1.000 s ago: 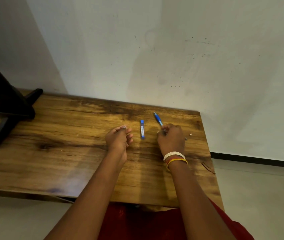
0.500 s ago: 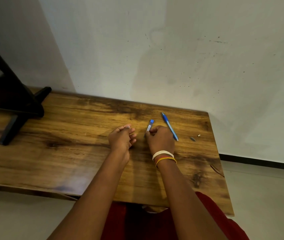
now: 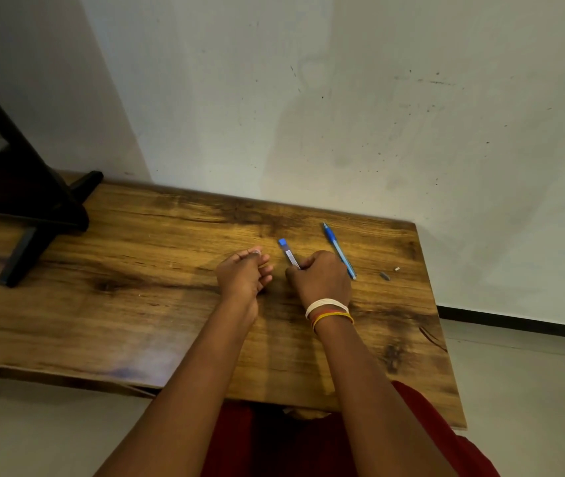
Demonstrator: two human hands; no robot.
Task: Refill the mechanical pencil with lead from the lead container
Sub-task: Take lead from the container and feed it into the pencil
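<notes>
Item, as we find it from the head camera: our right hand (image 3: 322, 277) closed around the near end of the lead container (image 3: 289, 253), a slim clear case with a blue cap at its far end, angled away from us and to the left above the wooden table (image 3: 136, 304); whether its far end touches the wood we cannot tell. Our left hand (image 3: 243, 275) sits just beside it on the table, fingers curled with the thumb pressed to the fingertips; something small and pale shows at the pinch, too small for us to identify. The blue mechanical pencil (image 3: 338, 250) lies flat on the table just right of our right hand, tip pointing away toward the wall (image 3: 343, 115), not held. Two small loose pieces lie further right, near the table's edge: a grey one (image 3: 384, 276) and a tiny pale one (image 3: 397, 269). White, red and yellow bangles (image 3: 328, 309) circle our right wrist. A dark stand (image 3: 33, 215) rests on the table's far left
</notes>
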